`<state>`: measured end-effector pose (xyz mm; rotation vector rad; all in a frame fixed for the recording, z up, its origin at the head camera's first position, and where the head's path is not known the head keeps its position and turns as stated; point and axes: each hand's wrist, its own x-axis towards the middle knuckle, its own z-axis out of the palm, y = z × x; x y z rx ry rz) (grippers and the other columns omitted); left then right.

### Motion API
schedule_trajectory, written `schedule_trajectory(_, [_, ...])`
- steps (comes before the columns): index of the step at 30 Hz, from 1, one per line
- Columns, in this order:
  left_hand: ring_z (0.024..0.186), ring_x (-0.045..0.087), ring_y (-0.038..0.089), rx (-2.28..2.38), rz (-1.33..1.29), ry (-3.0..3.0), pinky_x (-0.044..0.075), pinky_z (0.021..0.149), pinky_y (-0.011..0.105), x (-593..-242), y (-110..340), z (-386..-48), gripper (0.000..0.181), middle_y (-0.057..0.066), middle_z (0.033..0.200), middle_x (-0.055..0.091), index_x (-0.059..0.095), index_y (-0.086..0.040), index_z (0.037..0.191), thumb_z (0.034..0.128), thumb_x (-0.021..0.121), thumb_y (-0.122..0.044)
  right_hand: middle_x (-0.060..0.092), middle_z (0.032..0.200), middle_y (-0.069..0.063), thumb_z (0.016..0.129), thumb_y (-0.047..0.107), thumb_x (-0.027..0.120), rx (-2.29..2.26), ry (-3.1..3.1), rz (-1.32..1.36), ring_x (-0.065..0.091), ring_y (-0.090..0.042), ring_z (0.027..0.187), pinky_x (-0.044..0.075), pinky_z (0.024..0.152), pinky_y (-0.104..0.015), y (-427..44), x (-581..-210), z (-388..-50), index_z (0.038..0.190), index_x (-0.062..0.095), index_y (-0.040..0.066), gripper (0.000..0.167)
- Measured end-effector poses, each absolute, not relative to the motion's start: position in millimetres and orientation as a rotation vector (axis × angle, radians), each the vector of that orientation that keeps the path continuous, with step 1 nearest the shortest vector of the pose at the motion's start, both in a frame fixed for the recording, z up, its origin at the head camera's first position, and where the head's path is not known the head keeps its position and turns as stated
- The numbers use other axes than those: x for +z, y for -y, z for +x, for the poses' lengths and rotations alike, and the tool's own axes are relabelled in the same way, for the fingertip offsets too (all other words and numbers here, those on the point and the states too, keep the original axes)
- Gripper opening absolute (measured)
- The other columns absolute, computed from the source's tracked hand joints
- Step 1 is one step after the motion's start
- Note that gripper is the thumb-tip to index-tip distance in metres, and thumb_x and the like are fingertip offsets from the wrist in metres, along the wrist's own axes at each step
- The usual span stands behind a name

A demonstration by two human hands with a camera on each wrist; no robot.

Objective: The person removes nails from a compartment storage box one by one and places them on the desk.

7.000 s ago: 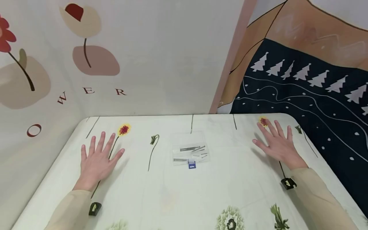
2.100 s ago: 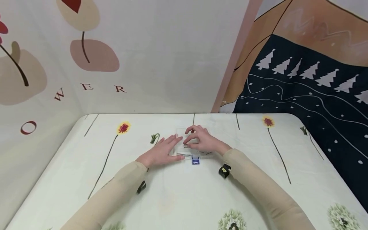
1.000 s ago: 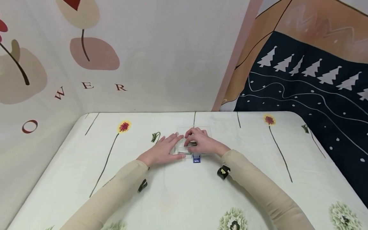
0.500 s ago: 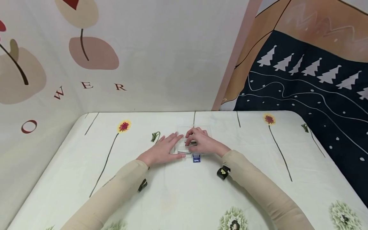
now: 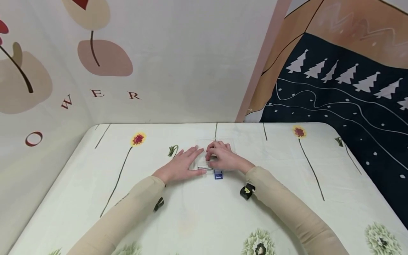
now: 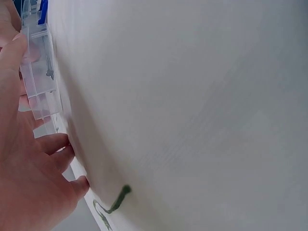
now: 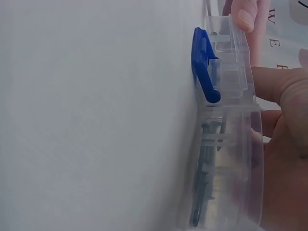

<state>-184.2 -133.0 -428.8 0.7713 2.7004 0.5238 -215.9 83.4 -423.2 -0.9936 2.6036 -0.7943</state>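
Observation:
A clear plastic compartment box (image 5: 204,165) with a blue latch (image 5: 218,174) lies on the table with its lid raised back. Nails show in its front compartment (image 5: 205,169), and more nails (image 7: 202,173) stand out through the wall in the right wrist view. My left hand (image 5: 181,166) rests at the box's left side, fingers extended, thumb on the front edge. Bent over the box, my right hand (image 5: 225,158) has its fingertips down inside a compartment. Whether those fingers pinch a nail is hidden.
A white flower-printed cloth (image 5: 191,212) covers the table. Black wrist camera mounts (image 5: 247,191) hang below both sleeves. A pale printed curtain (image 5: 185,71) stands at the back, with dark tree-patterned fabric (image 5: 318,92) at the right.
From lying spread apart on the cloth, both hands have come to the box. Lately the left stays still while the right hand's fingertips shift slightly inside the box.

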Motion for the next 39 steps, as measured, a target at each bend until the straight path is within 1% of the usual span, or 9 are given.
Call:
schedule_trajectory(10, [0.145, 0.012, 0.026, 0.514, 0.768, -2.698, 0.006, 0.116, 0.047, -428, 133, -184, 0.088, 0.014, 0.158, 0.016, 0.021, -0.015, 0.155, 0.0899, 0.050, -0.065, 0.050, 0.117, -0.002, 0.085, 0.015, 0.072, -0.903, -2.575, -0.930, 0.038, -0.025, 0.115, 0.025, 0.094, -0.047, -83, -425, -217, 0.087, 0.066, 0.017, 0.007])
schedule_trajectory(20, [0.145, 0.012, 0.027, 0.527, 0.768, -2.707, 0.006, 0.116, 0.049, -428, 135, -182, 0.085, 0.014, 0.159, 0.016, 0.022, -0.013, 0.155, 0.0910, 0.051, -0.062, 0.048, 0.116, -0.002, 0.085, 0.020, 0.071, -0.812, -2.588, -0.897, 0.036, -0.025, 0.114, 0.022, 0.096, -0.053, -71, -419, -214, 0.085, 0.065, 0.019, 0.006])
schedule_trajectory(26, [0.145, 0.013, 0.026, 0.543, 0.769, -2.700, 0.006, 0.116, 0.048, -430, 133, -183, 0.086, 0.015, 0.158, 0.017, 0.023, -0.014, 0.155, 0.0904, 0.051, -0.064, 0.046, 0.115, -0.002, 0.085, 0.017, 0.071, -0.809, -2.597, -0.916, 0.036, -0.024, 0.112, 0.027, 0.094, -0.049, -74, -422, -213, 0.089, 0.067, 0.017, 0.006])
schedule_trajectory(31, [0.145, 0.013, 0.025, 0.541, 0.767, -2.694, 0.006, 0.116, 0.047, -430, 132, -183, 0.086, 0.015, 0.158, 0.017, 0.023, -0.015, 0.155, 0.0900, 0.050, -0.065, 0.047, 0.113, -0.003, 0.083, 0.014, 0.072, -0.840, -2.600, -0.973, 0.039, -0.023, 0.108, 0.031, 0.092, -0.046, -81, -423, -214, 0.095, 0.071, 0.013, 0.012])
schedule_trajectory(35, [0.145, 0.013, 0.025, 0.527, 0.772, -2.694, 0.006, 0.116, 0.047, -430, 132, -184, 0.086, 0.014, 0.158, 0.017, 0.023, -0.015, 0.155, 0.0900, 0.050, -0.065, 0.049, 0.119, -0.006, 0.083, 0.013, 0.072, -0.824, -2.619, -1.023, 0.039, -0.026, 0.112, 0.032, 0.094, -0.047, -84, -421, -212, 0.101, 0.073, 0.010, 0.018])
schedule_trajectory(39, [0.145, 0.013, 0.025, 0.523, 0.772, -2.694, 0.006, 0.116, 0.047, -430, 133, -184, 0.087, 0.014, 0.158, 0.017, 0.023, -0.014, 0.155, 0.0898, 0.050, -0.065, 0.050, 0.127, -0.008, 0.082, 0.013, 0.072, -0.801, -2.639, -1.077, 0.039, -0.028, 0.118, 0.032, 0.094, -0.049, -84, -419, -210, 0.101, 0.075, 0.009, 0.019])
